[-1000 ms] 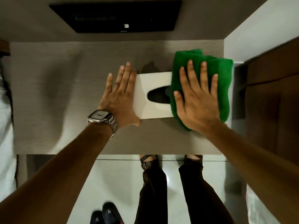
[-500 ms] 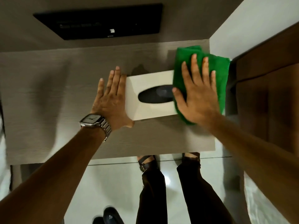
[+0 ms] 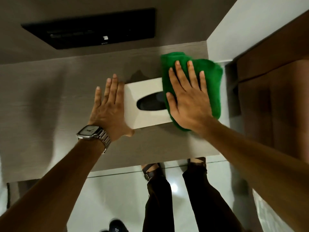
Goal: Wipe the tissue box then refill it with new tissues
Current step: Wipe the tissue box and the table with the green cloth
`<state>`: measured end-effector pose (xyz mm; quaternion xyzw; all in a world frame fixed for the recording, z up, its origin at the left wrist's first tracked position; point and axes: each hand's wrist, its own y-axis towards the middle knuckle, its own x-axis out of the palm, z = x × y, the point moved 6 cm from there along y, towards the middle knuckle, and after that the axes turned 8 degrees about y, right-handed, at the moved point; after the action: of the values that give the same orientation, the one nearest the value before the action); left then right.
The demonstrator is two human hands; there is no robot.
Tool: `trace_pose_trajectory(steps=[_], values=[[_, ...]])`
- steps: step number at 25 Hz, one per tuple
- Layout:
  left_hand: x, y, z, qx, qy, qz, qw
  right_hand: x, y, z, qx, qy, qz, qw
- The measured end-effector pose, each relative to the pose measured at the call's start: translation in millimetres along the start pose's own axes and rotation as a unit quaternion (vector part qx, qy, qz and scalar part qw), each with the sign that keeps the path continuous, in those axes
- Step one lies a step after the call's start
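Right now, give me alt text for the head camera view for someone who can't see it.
A right hand presses a green cloth flat on the right end of a white tissue box on a grey wooden shelf. The left hand, wearing a metal wristwatch, braces the box's left end.

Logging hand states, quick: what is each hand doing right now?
Left hand: open, flat against the left end of the tissue box, holding nothing.
Right hand: open, palm pressing the green cloth onto the box, fingers spread.
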<state>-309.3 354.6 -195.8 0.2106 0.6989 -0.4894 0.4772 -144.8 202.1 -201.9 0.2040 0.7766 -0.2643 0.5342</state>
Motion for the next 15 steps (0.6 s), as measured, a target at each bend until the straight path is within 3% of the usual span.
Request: trace_pose_trajectory(steps=[2,5,8,15], values=[[4,3,1,-0.002,0.001,0.001,1.0,10,10,-36,0.008,0.016,0.02,1.0],[5,4,2,-0.002,0.013,-0.002,1.0,33,1,-99,-0.088,0.037,-0.006,0.995],[5,2,-1,-0.008,0.009,-0.002,1.0,33,-4,-90,-0.154,0.029,-0.018,0.988],[4,1,-2,-0.006,0.017,-0.014,1.0,10,-10,-13,-0.05,-0.02,-0.012,0.998]])
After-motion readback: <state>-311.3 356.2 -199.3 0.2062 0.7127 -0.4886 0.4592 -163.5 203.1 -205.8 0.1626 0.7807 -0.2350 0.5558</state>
